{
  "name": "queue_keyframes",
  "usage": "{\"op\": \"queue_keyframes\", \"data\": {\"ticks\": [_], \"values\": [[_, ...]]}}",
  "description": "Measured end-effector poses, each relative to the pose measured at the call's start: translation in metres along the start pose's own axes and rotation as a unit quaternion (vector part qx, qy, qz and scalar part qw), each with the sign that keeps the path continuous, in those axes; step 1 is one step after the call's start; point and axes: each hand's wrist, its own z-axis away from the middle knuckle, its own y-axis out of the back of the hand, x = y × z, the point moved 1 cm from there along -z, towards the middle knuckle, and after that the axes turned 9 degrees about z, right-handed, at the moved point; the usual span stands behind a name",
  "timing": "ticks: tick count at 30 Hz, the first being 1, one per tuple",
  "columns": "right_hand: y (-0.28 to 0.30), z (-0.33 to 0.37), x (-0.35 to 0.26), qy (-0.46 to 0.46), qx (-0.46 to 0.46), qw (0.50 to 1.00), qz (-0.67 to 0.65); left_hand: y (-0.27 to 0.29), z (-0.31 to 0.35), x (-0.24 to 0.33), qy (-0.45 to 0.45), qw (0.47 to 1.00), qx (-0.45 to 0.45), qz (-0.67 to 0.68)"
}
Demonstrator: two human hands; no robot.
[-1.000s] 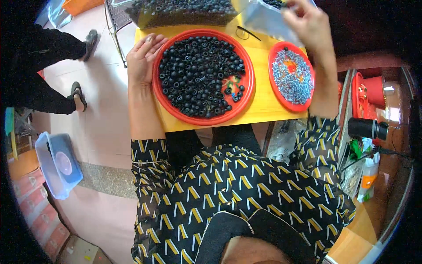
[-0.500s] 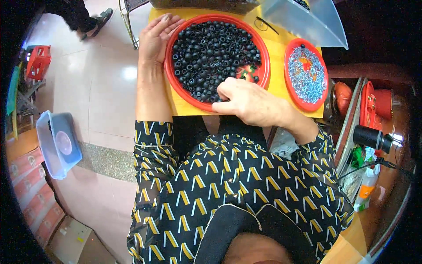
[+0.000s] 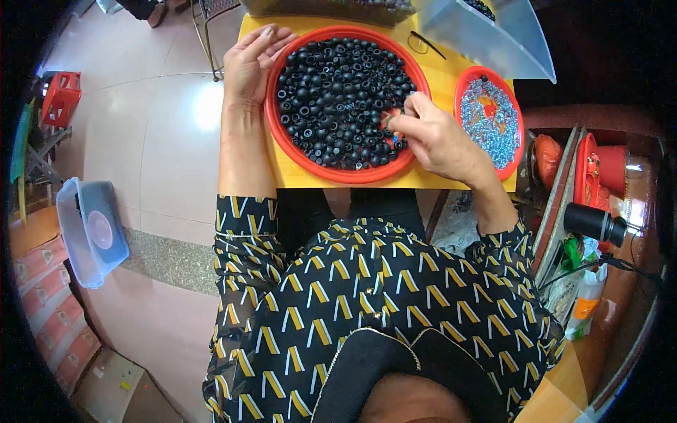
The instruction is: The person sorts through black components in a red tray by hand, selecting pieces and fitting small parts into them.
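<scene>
A round red tray on a yellow table is filled with small round black plastic pieces, many of them hollow like caps. My left hand lies against the tray's left rim, its fingers stretched out and open. Over the tray's right side is my right hand, with thumb and fingers pinched together. What they hold, if anything, is too small to make out. Beneath these fingertips a patch of the tray's patterned bottom shows. To the right sits a smaller red plate of tiny silvery-blue pieces.
Eyeglasses lie on the table behind the tray. Clear plastic bins stand at the back edge. A blue basin and a red stool are on the floor at left. A black cylindrical device is at right.
My right hand has moved from the tray's near edge up and right to its right side. Black pieces now lie where it was. My left hand has hardly moved.
</scene>
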Motion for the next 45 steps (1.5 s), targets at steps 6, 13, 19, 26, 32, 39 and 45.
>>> {"op": "queue_keyframes", "data": {"ticks": [6, 13, 19, 26, 32, 39, 45], "values": [[-0.016, -0.004, -0.018, -0.007, 0.012, 0.999, -0.03, 0.0, 0.0, -0.001, 0.004, 1.0, -0.001, 0.0], [-0.033, -0.011, -0.021, -0.039, -0.041, 0.997, 0.06, -0.004, 0.002, 0.001, 0.008, 1.0, 0.003, -0.018], [0.0, -0.013, -0.019, -0.007, 0.007, 1.0, 0.03, -0.002, -0.003, -0.002, 0.01, 1.0, -0.005, 0.002], [0.167, -0.018, 0.085, -0.063, 0.185, 0.907, 0.374, -0.015, 0.001, 0.0, 0.007, 1.0, -0.006, -0.002], [0.147, -0.014, 0.103, -0.119, 0.131, 0.914, 0.365, -0.015, -0.002, -0.004, 0.012, 1.0, -0.002, -0.01], [0.004, -0.008, 0.017, -0.074, -0.093, 0.985, 0.123, -0.005, 0.003, 0.0, 0.003, 1.0, 0.004, -0.009], [-0.02, -0.011, 0.011, -0.099, -0.135, 0.976, 0.137, -0.005, 0.002, 0.001, 0.006, 1.0, 0.004, -0.015]]}}
